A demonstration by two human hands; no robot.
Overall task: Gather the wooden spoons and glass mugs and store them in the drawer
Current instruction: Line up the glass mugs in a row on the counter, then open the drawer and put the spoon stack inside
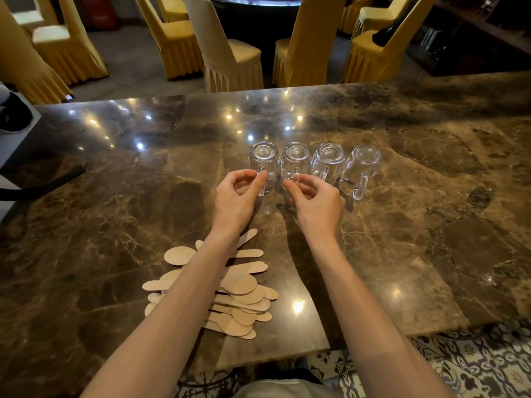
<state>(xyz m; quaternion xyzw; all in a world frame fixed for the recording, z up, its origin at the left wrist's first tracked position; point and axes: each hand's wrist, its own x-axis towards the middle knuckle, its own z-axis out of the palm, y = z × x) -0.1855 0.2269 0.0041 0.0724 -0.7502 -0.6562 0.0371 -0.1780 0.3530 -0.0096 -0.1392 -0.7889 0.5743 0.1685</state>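
Currently, four glass mugs stand inverted in a row running 9-to-3 o'clock, handles toward 6 o'clock. Left hand pinches the leftmost handle; right hand pinches the second. Wooden spoons lie piled at 7 o'clock, axes mostly 9-to-3, on the polished marble counter. Yellow-covered chairs stand at 12 o'clock.

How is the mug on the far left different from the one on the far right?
The leftmost mug stands straight, while the rightmost mug looks tilted, perhaps from the wide lens. The left hand has its fingertips at the leftmost mug's handle; the rightmost mug has no hand at it and its handle shows in full. Both are clear glass, upside down, in one row on the marble counter.
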